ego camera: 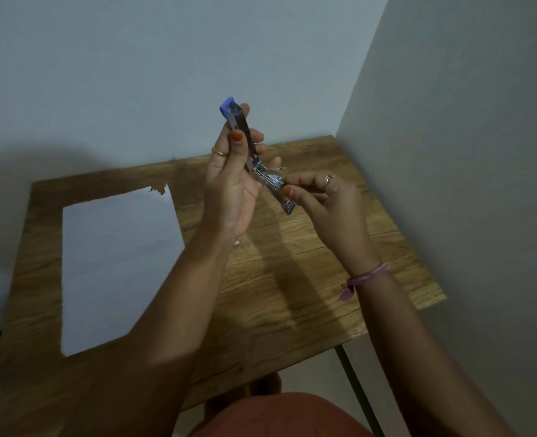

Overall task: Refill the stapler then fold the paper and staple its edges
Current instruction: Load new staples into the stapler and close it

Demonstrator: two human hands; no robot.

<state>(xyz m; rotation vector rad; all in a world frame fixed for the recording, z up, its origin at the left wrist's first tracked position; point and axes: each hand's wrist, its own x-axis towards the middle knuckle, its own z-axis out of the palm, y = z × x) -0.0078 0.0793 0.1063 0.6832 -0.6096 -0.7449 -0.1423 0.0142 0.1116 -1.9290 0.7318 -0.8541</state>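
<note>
the left hand (232, 181) is gripping the opened stapler (254, 156) above the wooden table (292, 279); the right hand (327, 203) is pinching its lower metal end, while the paper (119, 266) is lying flat at left.

One stapler (254, 159), swung open at the frame's centre. One sheet of paper (119, 266), left of centre. One wooden bench (292, 279). Two hands: the left hand (232, 184) and the right hand (330, 209). Three rings (two on the left, one on the right). One wrist thread (365, 277), lower right.
</note>
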